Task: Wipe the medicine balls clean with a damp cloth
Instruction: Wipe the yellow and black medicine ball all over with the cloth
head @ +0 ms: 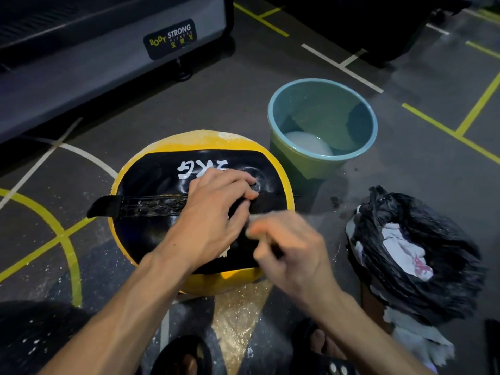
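A round yellow-and-black leather medicine ball (189, 207) sat on the dark gym floor (221, 98), directly in front of the person. The left hand (213, 215) rested on top of it, fingers curled, pinching a dark cloth (239, 209) against the black panel. The right hand (289, 247), blurred, hovered at the ball's near right; its grip could not be told. A blue plastic bucket of water (322, 125) stood just beyond, a black plastic bag of rags (416, 255) to the right.
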Demonstrator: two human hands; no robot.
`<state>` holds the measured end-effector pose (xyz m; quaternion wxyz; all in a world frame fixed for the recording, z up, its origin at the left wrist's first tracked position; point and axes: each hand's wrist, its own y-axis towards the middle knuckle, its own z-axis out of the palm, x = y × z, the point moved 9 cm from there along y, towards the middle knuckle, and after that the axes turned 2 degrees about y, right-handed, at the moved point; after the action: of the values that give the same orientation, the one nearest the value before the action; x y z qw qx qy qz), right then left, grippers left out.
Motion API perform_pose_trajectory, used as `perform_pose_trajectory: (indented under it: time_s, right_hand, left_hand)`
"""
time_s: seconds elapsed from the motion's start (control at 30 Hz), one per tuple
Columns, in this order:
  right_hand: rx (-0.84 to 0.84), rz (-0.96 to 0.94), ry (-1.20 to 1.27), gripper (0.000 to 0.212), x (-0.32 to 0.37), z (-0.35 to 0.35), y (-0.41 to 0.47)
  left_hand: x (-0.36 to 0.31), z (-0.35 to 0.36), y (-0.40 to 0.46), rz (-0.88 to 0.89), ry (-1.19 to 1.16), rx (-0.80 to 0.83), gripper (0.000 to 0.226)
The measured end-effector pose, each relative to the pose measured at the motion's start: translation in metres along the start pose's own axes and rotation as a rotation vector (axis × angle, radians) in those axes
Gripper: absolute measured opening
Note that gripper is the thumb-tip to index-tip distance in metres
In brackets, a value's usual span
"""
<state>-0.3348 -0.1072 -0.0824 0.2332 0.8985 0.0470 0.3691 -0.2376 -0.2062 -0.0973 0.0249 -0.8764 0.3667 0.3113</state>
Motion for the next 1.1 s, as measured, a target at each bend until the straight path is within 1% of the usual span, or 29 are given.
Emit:
perform_pose_trajectory:
  time_s: [0.03, 0.07, 0.1, 0.2, 0.23, 0.27, 0.3, 0.37, 0.4, 0.43, 0.47, 0.53, 0.57, 0.6, 0.67, 0.73, 0.77, 0.8, 0.83, 0.9, 0.93, 0.97, 1.03, 1.1]
  right_hand:
    - [0.052, 0.007, -0.007, 0.02, -0.001, 0.004, -0.006]
    - [0.06, 0.03, -0.009, 0.02, -0.005, 0.0, -0.011]
    - [0.025, 0.068, -0.001, 0.019, -0.011, -0.009, -0.013]
    - [-0.233, 0.303, 0.06, 0.012, -0.042, -0.051, -0.01]
    - [-0.294, 0.356, 0.057, 0.015, -0.048, -0.057, -0.007]
    - [-0.305, 0.356, 0.057, 0.02, -0.047, -0.055, -0.002]
    - [-0.264, 0.295, 0.055, 0.023, -0.037, -0.043, 0.003]
    - [-0.091, 0.124, 0.034, 0.022, -0.009, -0.007, -0.002]
    - [-0.014, 0.077, 0.032, 0.019, -0.001, 0.005, -0.007]
    - [0.021, 0.069, 0.052, 0.017, -0.001, 0.006, -0.01]
    - [-0.006, 0.109, 0.093, 0.015, -0.008, -0.002, -0.01]
    - [-0.163, 0.285, 0.148, 0.014, -0.035, -0.03, -0.008]
    - [-0.231, 0.338, 0.132, 0.016, -0.045, -0.041, -0.007]
    - [-0.255, 0.34, 0.103, 0.02, -0.048, -0.044, -0.004]
    - [-0.198, 0.241, 0.083, 0.021, -0.031, -0.028, -0.007]
    - [-0.083, 0.134, 0.097, 0.016, -0.012, -0.006, -0.023]
    - [-0.039, 0.12, 0.106, 0.013, -0.009, -0.004, -0.03]
    - [-0.031, 0.152, 0.112, 0.013, -0.014, -0.01, -0.034]
    - [-0.058, 0.221, 0.12, 0.014, -0.025, -0.019, -0.036]
    - [-0.194, 0.35, 0.084, 0.021, -0.051, -0.044, -0.033]
    - [-0.264, 0.365, 0.033, 0.024, -0.059, -0.053, -0.029]
    - [-0.298, 0.363, 0.029, 0.024, -0.063, -0.054, -0.025]
    - [-0.237, 0.33, 0.091, 0.021, -0.053, -0.029, -0.021]
    - [-0.123, 0.269, 0.043, 0.02, -0.032, 0.001, -0.035]
  left_hand:
    - [-0.001, 0.002, 0.0, 0.007, 0.012, 0.008, 0.018]
    - [-0.002, 0.003, 0.0, 0.013, 0.019, 0.013, 0.019]
    - [-0.002, 0.004, 0.0, 0.015, 0.018, 0.012, 0.019]
    - [-0.002, 0.003, 0.001, 0.002, -0.017, 0.004, 0.019]
    - [-0.002, 0.003, 0.001, -0.002, -0.02, 0.004, 0.019]
    - [-0.001, 0.003, 0.002, -0.004, -0.017, 0.005, 0.02]
    - [-0.001, 0.003, 0.002, -0.003, -0.013, 0.006, 0.02]
    - [0.001, 0.002, 0.003, -0.004, -0.01, 0.007, 0.019]
    - [0.003, 0.001, 0.003, -0.006, -0.01, 0.005, 0.019]
    - [0.004, 0.001, 0.002, -0.006, -0.009, 0.002, 0.019]
    - [0.005, 0.0, 0.001, -0.002, -0.01, -0.001, 0.018]
    - [0.004, -0.001, 0.0, 0.005, -0.018, -0.007, 0.018]
    - [0.004, -0.001, 0.0, 0.005, -0.02, -0.011, 0.018]
    - [0.003, -0.001, 0.0, 0.003, -0.021, -0.013, 0.018]
    - [0.002, -0.002, 0.0, 0.001, -0.02, -0.021, 0.016]
    - [0.003, -0.004, 0.0, 0.018, 0.007, -0.031, 0.018]
    - [0.004, -0.004, 0.0, 0.027, 0.023, -0.032, 0.02]
    - [0.005, -0.004, 0.0, 0.034, 0.028, -0.031, 0.021]
    - [0.005, -0.004, 0.0, 0.036, 0.026, -0.032, 0.02]
    - [0.006, -0.004, 0.001, 0.036, 0.015, -0.037, 0.018]
    - [0.006, -0.004, 0.001, 0.037, 0.013, -0.036, 0.018]
    - [0.005, -0.003, 0.001, 0.038, 0.014, -0.035, 0.018]
    - [0.005, -0.004, 0.003, 0.039, 0.018, -0.041, 0.017]
    - [0.006, -0.005, 0.005, 0.04, 0.017, -0.047, 0.016]
